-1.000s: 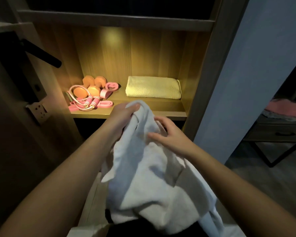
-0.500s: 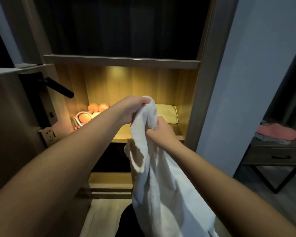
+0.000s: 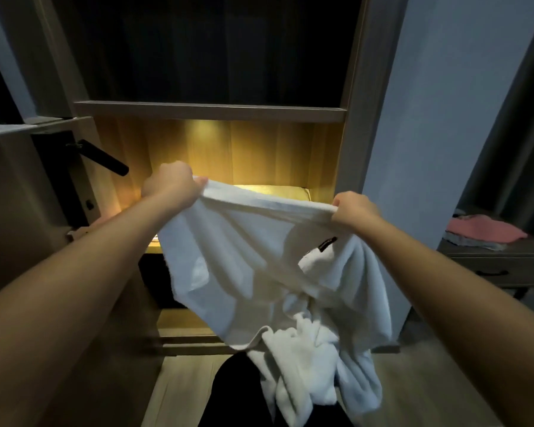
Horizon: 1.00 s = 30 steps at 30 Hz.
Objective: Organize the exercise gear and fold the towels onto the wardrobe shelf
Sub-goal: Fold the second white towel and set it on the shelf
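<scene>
While taut between hands (image 3: pixel 170 188) (image 3: pixel 353 211), fluffy white towel (image 3: pixel 253 257)

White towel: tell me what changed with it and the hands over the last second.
The left hand and right hand, close together on the bunched white towel a second ago, have pulled apart, each gripping an end of its top edge, so it hangs spread wide. Unchanged: both hands kept their hold; the folded yellow towel stays on the shelf, the pink cloth on the side table.
</scene>
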### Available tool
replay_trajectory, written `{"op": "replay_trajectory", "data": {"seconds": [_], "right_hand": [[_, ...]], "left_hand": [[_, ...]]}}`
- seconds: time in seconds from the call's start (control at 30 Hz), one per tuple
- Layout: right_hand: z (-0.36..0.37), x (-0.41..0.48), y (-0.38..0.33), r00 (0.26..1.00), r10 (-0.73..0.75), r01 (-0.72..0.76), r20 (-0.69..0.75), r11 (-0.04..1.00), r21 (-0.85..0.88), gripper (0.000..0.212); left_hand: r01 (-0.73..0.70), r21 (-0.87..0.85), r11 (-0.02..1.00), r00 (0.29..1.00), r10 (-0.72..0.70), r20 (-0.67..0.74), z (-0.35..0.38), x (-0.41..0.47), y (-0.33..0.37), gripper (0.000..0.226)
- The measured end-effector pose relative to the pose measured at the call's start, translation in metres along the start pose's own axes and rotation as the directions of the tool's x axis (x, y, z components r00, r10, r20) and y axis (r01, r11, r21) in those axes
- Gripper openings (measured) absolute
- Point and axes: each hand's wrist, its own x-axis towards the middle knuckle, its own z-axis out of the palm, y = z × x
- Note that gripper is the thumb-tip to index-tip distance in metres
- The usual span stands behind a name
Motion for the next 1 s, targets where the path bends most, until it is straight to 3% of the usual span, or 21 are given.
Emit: {"op": "replay_trajectory", "data": {"seconds": [0.1,0.2,0.3,0.37,0.43,0.47,0.53,0.57,0.63,0.7,0.73,0.77,0.8,0.83,0.93,1.0], "right_hand": [[-0.010,0.001,0.004,0.999,-0.011,0.018,-0.034,0.976,0.216,0.025],[-0.015,-0.012,-0.005,0.991,-0.126,0.127,-0.034,0.876,0.464,0.027],[-0.017,-0.031,-0.025,0.952,-0.306,0.246,0.031,0.818,0.520,0.023],[-0.021,-0.039,-0.037,0.918,-0.392,0.303,0.056,0.786,0.539,0.020],[-0.024,-0.039,-0.044,0.899,-0.435,0.347,0.046,0.772,0.532,0.017],[-0.025,-0.036,-0.044,0.901,-0.434,0.364,0.024,0.783,0.504,0.018],[-0.024,-0.029,-0.036,0.920,-0.390,0.360,-0.024,0.821,0.443,0.022],[-0.022,-0.025,-0.031,0.932,-0.361,0.341,-0.038,0.834,0.434,0.023],[-0.020,-0.022,-0.023,0.947,-0.321,0.292,-0.025,0.826,0.481,0.023],[-0.018,-0.024,-0.021,0.943,-0.328,0.241,0.064,0.801,0.547,0.015],[-0.018,-0.026,-0.022,0.927,-0.350,0.223,0.135,0.804,0.551,0.010],[-0.017,-0.029,-0.023,0.905,-0.370,0.211,0.209,0.818,0.535,0.008],[-0.016,-0.031,-0.024,0.882,-0.384,0.204,0.274,0.834,0.513,0.009],[-0.014,-0.033,-0.024,0.862,-0.390,0.202,0.323,0.851,0.485,0.013],[-0.005,-0.035,-0.024,0.832,-0.394,0.212,0.391,0.877,0.432,0.015],[0.000,-0.034,-0.027,0.821,-0.401,0.209,0.406,0.874,0.439,0.010]], "left_hand": [[-0.138,-0.009,0.990,0.970,0.137,0.201,0.005,-0.008,0.001,0.055],[-0.239,-0.122,0.963,0.882,0.268,0.387,0.015,-0.030,0.009,0.067],[-0.340,-0.235,0.911,0.769,0.413,0.487,0.027,-0.053,0.028,0.077],[-0.371,-0.358,0.857,0.722,0.509,0.470,0.040,-0.068,0.042,0.063],[-0.403,-0.431,0.808,0.698,0.575,0.426,0.051,-0.079,0.053,0.032],[-0.375,-0.472,0.798,0.683,0.582,0.441,0.052,-0.082,0.056,0.023],[-0.190,-0.574,0.796,0.638,0.545,0.545,0.047,-0.085,0.054,0.022],[-0.056,-0.609,0.791,0.577,0.524,0.627,0.043,-0.086,0.050,0.020],[0.131,-0.569,0.812,0.312,0.511,0.801,0.044,-0.094,0.042,0.016],[0.126,-0.438,0.890,-0.015,0.443,0.896,0.061,-0.111,0.035,0.015],[0.063,-0.371,0.927,-0.138,0.376,0.916,0.069,-0.121,0.034,0.014],[-0.016,-0.325,0.946,-0.184,0.317,0.931,0.075,-0.129,0.034,0.016],[-0.071,-0.300,0.951,-0.151,0.287,0.946,0.078,-0.132,0.034,0.022],[-0.097,-0.292,0.952,-0.062,0.287,0.956,0.079,-0.132,0.034,0.031],[0.015,-0.428,0.904,0.344,0.397,0.851,0.076,-0.119,0.034,0.044],[0.121,-0.600,0.791,0.502,0.473,0.725,0.073,-0.114,0.041,0.043]]}}
